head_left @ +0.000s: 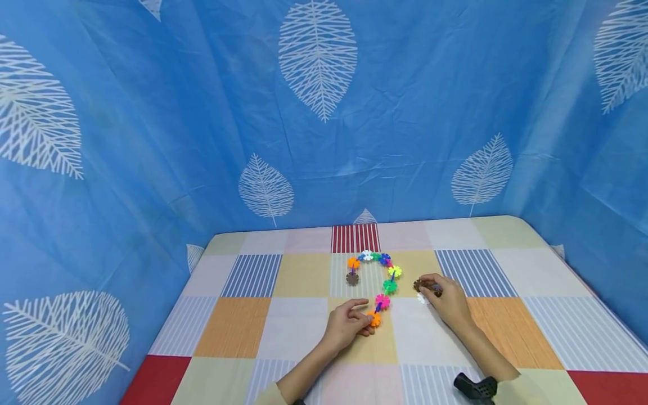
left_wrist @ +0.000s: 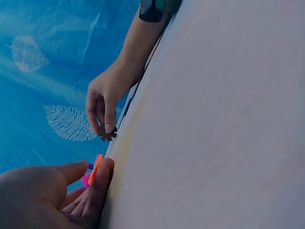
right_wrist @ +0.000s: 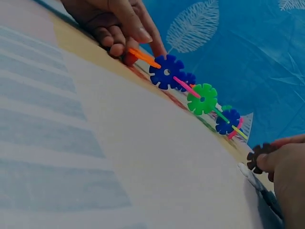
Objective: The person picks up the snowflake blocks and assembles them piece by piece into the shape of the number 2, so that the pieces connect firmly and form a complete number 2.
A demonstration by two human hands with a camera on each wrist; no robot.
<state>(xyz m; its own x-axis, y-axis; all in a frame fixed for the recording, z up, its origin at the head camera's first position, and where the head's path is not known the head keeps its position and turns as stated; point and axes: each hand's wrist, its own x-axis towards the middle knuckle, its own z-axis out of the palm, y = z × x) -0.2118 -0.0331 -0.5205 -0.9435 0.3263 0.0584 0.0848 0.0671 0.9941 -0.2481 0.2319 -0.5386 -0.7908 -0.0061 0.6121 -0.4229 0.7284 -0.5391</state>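
Note:
A curved chain of colourful notched plastic discs (head_left: pixel 390 287) lies on the tablecloth, shaped like a hook. Its near end is an orange disc (head_left: pixel 375 319), which my left hand (head_left: pixel 345 324) holds between thumb and fingers; the left wrist view shows the orange disc (left_wrist: pixel 96 169) between them. To the right of the chain, my right hand (head_left: pixel 450 299) pinches a brown notched disc (right_wrist: pixel 258 158) by its edge, apart from the chain. Right under those fingers is a white disc (head_left: pixel 422 298), partly covered by the hand. Another brown disc (head_left: pixel 352 278) forms the chain's far left end.
A patchwork tablecloth (head_left: pixel 298 275) of plain and striped squares covers the table. Blue curtains (head_left: pixel 405 112) with white leaf prints stand behind and at both sides. A black strapped device (head_left: pixel 476 387) sits on the right wrist.

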